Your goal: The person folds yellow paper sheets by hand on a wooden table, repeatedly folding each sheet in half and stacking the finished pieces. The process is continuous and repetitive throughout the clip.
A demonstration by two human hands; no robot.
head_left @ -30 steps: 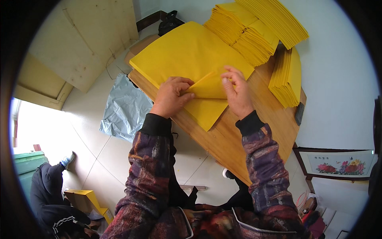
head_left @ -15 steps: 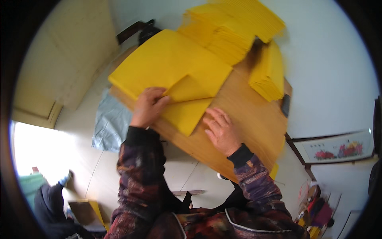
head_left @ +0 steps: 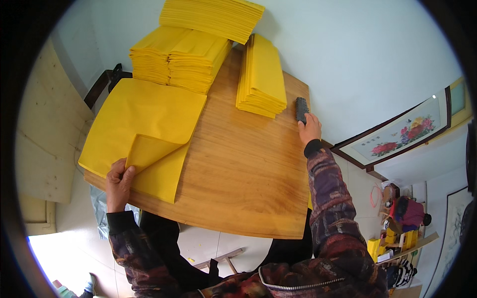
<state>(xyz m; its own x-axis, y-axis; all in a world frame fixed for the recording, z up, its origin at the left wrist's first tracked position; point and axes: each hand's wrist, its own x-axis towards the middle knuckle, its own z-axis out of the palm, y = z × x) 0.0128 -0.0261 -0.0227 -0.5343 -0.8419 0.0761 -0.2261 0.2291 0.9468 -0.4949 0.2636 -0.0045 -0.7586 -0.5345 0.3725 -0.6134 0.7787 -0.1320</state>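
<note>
My left hand [head_left: 119, 181] pinches the near edge of a yellow sheet [head_left: 136, 107] that lies on top of others at the table's left side. One corner of the sheet is folded back, showing its underside and more yellow sheet beneath. At the table's right edge, my right hand [head_left: 311, 129] grips the near end of a dark grey, rough-looking oblong block [head_left: 301, 108]. The fingers partly cover that end of the block.
Behind the sheet, folded yellow sheets stand in a thick stack [head_left: 176, 57], with another pile [head_left: 213, 20] farther back. A narrower yellow stack [head_left: 262, 74] lies right of them on the wooden table [head_left: 238, 169]. A framed flower picture [head_left: 397, 134] leans at the right wall.
My right hand has moved from the middle of the table to the block at the right edge. My left hand still holds the sheet. The view has turned.
</note>
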